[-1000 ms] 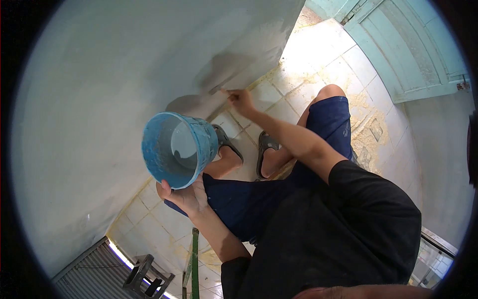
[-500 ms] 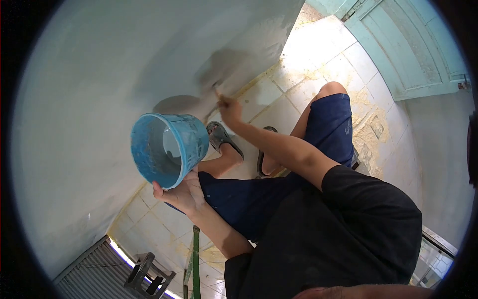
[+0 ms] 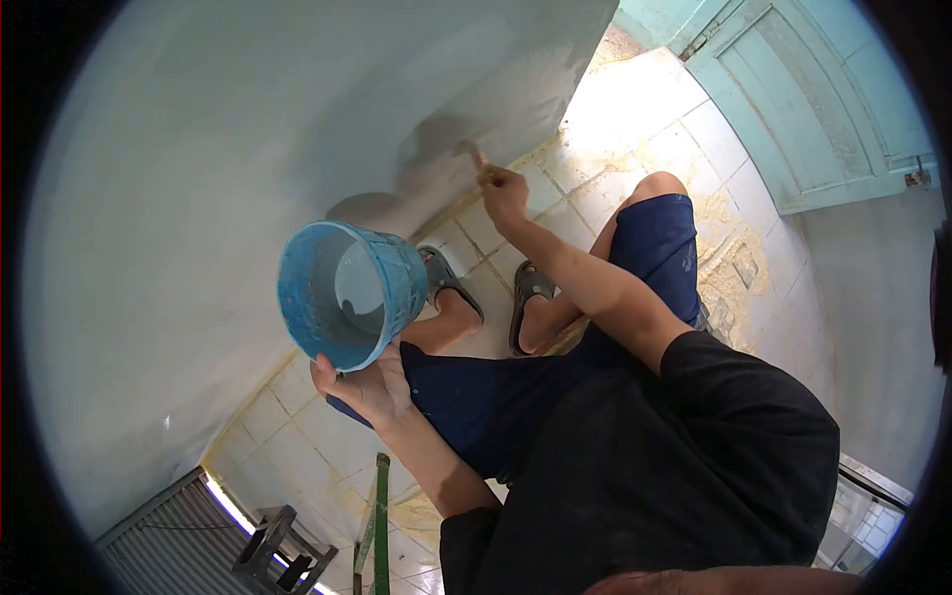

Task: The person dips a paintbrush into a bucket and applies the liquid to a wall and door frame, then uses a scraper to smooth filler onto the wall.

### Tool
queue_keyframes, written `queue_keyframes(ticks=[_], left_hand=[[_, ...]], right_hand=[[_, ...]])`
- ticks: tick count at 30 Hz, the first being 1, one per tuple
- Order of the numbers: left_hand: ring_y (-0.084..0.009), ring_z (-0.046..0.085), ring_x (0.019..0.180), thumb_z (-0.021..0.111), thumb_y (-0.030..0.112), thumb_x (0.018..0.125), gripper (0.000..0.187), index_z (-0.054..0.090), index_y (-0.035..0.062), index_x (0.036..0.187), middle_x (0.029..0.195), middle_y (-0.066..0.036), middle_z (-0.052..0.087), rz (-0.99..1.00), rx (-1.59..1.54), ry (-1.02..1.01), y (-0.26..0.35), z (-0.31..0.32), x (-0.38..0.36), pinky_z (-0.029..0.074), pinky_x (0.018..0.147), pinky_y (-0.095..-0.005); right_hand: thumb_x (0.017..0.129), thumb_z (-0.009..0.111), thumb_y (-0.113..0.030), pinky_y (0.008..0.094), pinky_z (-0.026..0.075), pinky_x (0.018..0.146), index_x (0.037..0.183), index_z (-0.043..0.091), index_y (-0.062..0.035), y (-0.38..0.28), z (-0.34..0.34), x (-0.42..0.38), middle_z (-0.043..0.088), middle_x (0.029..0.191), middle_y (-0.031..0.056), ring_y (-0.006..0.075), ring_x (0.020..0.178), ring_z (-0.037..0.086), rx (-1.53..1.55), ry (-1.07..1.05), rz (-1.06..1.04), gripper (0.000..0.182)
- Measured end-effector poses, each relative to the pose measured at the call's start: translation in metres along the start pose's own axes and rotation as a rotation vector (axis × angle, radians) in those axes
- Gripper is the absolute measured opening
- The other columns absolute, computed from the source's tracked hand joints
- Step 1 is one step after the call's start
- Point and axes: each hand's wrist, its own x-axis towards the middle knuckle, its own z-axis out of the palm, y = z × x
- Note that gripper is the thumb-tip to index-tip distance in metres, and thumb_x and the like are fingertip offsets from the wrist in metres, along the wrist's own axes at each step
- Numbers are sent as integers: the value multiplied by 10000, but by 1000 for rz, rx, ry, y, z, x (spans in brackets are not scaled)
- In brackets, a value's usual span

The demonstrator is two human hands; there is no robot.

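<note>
My left hand (image 3: 372, 390) supports a light blue plastic bucket (image 3: 403, 283), thumb at its rim and the other fingers hidden beneath. The bucket is tilted with its mouth toward me and holds pale whitish liquid (image 3: 359, 283). In my right hand (image 3: 504, 196), closed in a fist, is the light wooden handle of a brush (image 3: 478, 156). Its blurred head is right at the lower part of the pale wall (image 3: 228, 149), where a damp-looking darker band runs above the floor.
Under my feet is a white tiled floor (image 3: 302, 431) with yellowish stains. A dark plastic stool (image 3: 283, 550) and a green pole (image 3: 382, 516) stand at lower left. At upper right is a pale turquoise door (image 3: 808, 109). My sandals (image 3: 531, 297) are close to the wall.
My right hand and the brush have moved right and slightly up along the wall. The bucket has shifted a little right, its mouth turned more toward me.
</note>
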Motion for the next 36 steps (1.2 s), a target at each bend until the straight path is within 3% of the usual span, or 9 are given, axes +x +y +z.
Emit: queue_keyframes(ticks=[4, 6, 11, 13, 17, 23, 28, 30, 36], left_hand=[[-361, 525, 1290, 641, 556, 886, 747, 413, 128, 1455, 1476, -137, 448, 18, 15, 49, -1, -8, 0, 542, 884, -578], [-363, 522, 1293, 643, 553, 885, 744, 417, 129, 1453, 1473, -137, 452, 24, 14, 74, 2, -12, -1, 538, 891, -583], [-375, 488, 1336, 647, 552, 882, 759, 410, 126, 1464, 1494, -137, 432, 23, -23, 38, 7, -5, -3, 505, 957, -622], [-377, 486, 1337, 647, 555, 882, 763, 407, 126, 1466, 1498, -137, 427, 18, -19, 33, 8, -5, -3, 502, 963, -626], [-370, 501, 1323, 648, 558, 881, 751, 423, 127, 1454, 1480, -132, 450, 16, -7, 22, 9, -12, -3, 501, 966, -622], [-342, 536, 1289, 640, 538, 899, 665, 490, 122, 1395, 1425, -109, 515, 7, -33, 28, 13, -6, -9, 515, 943, -567], [-346, 533, 1283, 637, 524, 907, 637, 497, 132, 1391, 1434, -111, 505, -7, -30, 55, 10, -18, -8, 507, 938, -556], [-349, 530, 1283, 639, 521, 906, 638, 497, 133, 1391, 1436, -113, 501, -22, -43, 26, 6, -18, -5, 503, 937, -558], [-352, 509, 1302, 650, 526, 894, 668, 472, 149, 1416, 1454, -108, 477, -12, -26, 34, 3, -8, -2, 499, 941, -567]], right_hand=[[859, 706, -76, 317, 467, 598, 1103, 768, -26, 1, 11, -17, 654, 704, 49, 120, 617, 569, 3, 215, 8, 257], [851, 704, -82, 336, 467, 591, 1044, 767, -6, 7, 43, -32, 626, 651, 80, 130, 588, 556, 3, 150, -223, 216], [837, 715, -70, 341, 476, 609, 1024, 746, 24, -27, 66, -87, 654, 670, 144, 135, 599, 564, -20, -185, -80, 213], [830, 703, -15, 369, 489, 612, 962, 716, 39, -23, 59, -99, 565, 631, 174, 144, 612, 558, -20, -554, -129, 143], [820, 740, -34, 361, 498, 606, 1023, 744, 22, -5, 52, -79, 632, 664, 152, 121, 621, 580, 37, -597, -230, 211], [860, 740, -56, 305, 486, 597, 1050, 755, 22, -14, 18, -6, 721, 815, 76, 118, 646, 593, 15, -416, -76, 206], [826, 712, -44, 355, 517, 653, 1002, 761, 10, -16, 18, -34, 681, 707, 108, 163, 652, 630, 99, 212, -45, 191], [867, 732, -90, 333, 483, 606, 991, 752, 17, -14, 37, -48, 656, 697, 91, 129, 623, 572, -13, 71, -226, 164], [799, 733, -35, 366, 512, 675, 999, 760, 14, -47, 51, -97, 689, 754, 142, 184, 705, 647, 32, -407, -90, 207]])
